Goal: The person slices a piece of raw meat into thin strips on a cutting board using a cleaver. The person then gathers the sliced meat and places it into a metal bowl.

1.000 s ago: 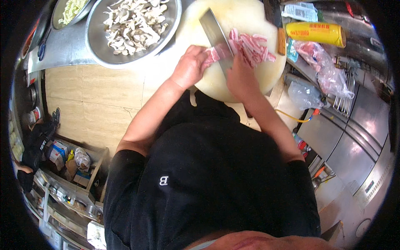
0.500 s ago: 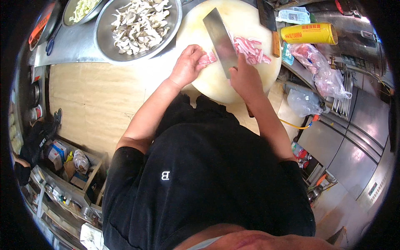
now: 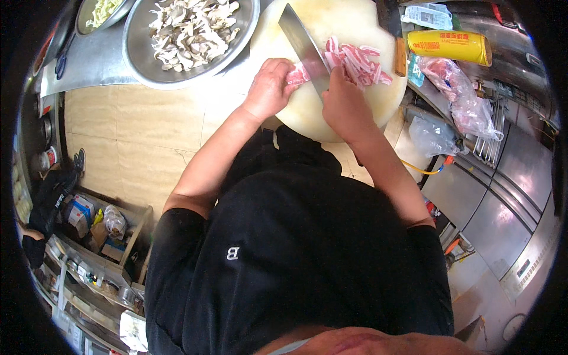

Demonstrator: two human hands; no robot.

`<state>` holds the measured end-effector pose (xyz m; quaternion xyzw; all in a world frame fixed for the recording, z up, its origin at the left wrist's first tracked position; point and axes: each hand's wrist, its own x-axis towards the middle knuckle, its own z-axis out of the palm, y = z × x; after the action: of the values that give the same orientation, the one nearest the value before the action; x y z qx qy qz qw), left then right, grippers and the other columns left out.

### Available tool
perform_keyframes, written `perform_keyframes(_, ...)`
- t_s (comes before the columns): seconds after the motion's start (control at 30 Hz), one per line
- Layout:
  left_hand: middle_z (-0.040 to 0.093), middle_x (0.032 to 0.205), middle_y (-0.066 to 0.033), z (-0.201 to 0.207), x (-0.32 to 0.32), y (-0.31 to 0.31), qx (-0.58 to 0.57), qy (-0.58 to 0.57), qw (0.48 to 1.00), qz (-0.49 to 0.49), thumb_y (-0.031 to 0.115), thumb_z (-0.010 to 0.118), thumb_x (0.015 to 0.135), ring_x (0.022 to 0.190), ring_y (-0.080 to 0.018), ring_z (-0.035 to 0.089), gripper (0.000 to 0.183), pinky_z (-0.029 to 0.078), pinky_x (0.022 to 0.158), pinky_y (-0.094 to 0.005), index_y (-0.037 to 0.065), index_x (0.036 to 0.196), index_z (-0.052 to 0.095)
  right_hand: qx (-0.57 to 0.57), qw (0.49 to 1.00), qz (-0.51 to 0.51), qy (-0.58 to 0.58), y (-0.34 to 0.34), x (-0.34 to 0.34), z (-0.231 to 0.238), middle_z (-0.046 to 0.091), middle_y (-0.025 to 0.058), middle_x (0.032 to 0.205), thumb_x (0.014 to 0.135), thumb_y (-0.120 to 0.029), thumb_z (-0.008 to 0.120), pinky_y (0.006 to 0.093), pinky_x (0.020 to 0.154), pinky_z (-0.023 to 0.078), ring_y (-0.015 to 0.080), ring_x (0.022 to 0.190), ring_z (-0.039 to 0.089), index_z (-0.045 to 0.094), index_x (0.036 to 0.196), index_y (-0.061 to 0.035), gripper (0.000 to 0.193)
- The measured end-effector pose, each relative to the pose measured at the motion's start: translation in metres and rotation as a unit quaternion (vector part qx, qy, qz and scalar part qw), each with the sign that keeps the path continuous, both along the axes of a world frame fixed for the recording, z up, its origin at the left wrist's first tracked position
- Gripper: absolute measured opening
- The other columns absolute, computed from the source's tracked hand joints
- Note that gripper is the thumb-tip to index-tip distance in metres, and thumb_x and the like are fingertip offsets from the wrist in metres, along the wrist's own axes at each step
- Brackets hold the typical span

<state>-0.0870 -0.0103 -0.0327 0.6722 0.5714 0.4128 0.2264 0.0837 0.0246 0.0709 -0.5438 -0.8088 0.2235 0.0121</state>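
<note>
A round, pale chopping board (image 3: 378, 112) lies in front of me. My right hand (image 3: 346, 106) grips a broad cleaver (image 3: 300, 44), its blade slanting up and to the left across the board. Just left of the blade, my left hand (image 3: 269, 86) is closed on a piece of raw meat (image 3: 297, 74), pink with white fat, and presses it to the board. The blade stands at the right end of that piece. Cut strips of meat (image 3: 359, 62) lie in a loose pile to the right of the cleaver. The cleaver's handle is mostly hidden in my fist.
Left of the board stands a large steel bowl (image 3: 131, 44) of sliced mushrooms; a smaller bowl (image 3: 80, 26) of pale green shreds is beyond it. To the right are a yellow roll (image 3: 455, 47), bagged meat (image 3: 447, 83) and a clear plastic bag (image 3: 435, 137). Another person's leg (image 3: 44, 201) shows far left.
The cleaver has shifted slightly left and its blade now stands at the edge of the held meat. The strip pile appears more spread out. My left hand keeps its hold.
</note>
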Motion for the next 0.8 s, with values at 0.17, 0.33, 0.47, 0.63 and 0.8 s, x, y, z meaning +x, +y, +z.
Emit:
perform_keyframes(0.17,0.062,0.110,-0.0163,-0.002,0.003,0.000,-0.033,0.017,0.999,-0.007,0.006,0.075,0.073,0.105,-0.0361,0.057,0.034,0.048,0.093,-0.0424,-0.003,0.102,0.060,-0.033,0.999,-0.017,-0.033,0.026,-0.025,-0.010,0.065,0.0307,0.096,0.087,-0.004,0.049,0.0549,0.083,0.049,0.0472,0.092,0.064,0.046,0.115,0.0045,0.029)
perform_keyframes(0.33,0.060,0.108,-0.0175,0.001,0.003,-0.002,-0.018,0.012,1.000,-0.002,0.008,0.074,0.075,0.105,-0.0371,0.056,0.032,0.048,0.092,-0.0423,-0.003,0.102,0.060,-0.025,0.999,-0.004,-0.019,0.031,-0.021,-0.014,0.064,0.0309,0.096,0.088,-0.012,0.059,0.0572,0.082,0.048,0.0485,0.094,0.063,0.043,0.119,0.0042,0.038)
perform_keyframes(0.47,0.060,0.107,-0.0179,0.000,0.002,-0.001,-0.016,0.009,1.000,-0.008,0.009,0.074,0.075,0.105,-0.0380,0.056,0.032,0.048,0.093,-0.0425,-0.004,0.101,0.060,0.031,0.999,-0.002,0.012,0.006,-0.005,-0.006,0.065,0.0308,0.096,0.088,-0.016,0.063,0.0579,0.083,0.047,0.0484,0.095,0.063,0.043,0.122,0.0038,0.045)
perform_keyframes(0.63,0.060,0.104,-0.0181,-0.004,0.000,0.000,-0.014,0.020,0.999,-0.027,0.011,0.074,0.075,0.104,-0.0374,0.055,0.032,0.046,0.092,-0.0435,-0.003,0.099,0.059,-0.050,0.998,-0.021,-0.012,0.033,-0.017,-0.017,0.064,0.0304,0.101,0.085,-0.008,0.061,0.0542,0.081,0.050,0.0467,0.094,0.064,0.044,0.121,0.0040,0.042)
perform_keyframes(0.8,0.059,0.107,-0.0179,-0.007,-0.004,0.000,-0.003,0.028,0.999,-0.023,0.012,0.075,0.074,0.106,-0.0376,0.055,0.036,0.045,0.095,-0.0432,-0.003,0.101,0.058,-0.039,0.998,-0.042,-0.011,0.024,0.012,-0.022,0.064,0.0322,0.098,0.086,-0.016,0.062,0.0544,0.081,0.049,0.0472,0.093,0.063,0.046,0.124,0.0037,0.045)
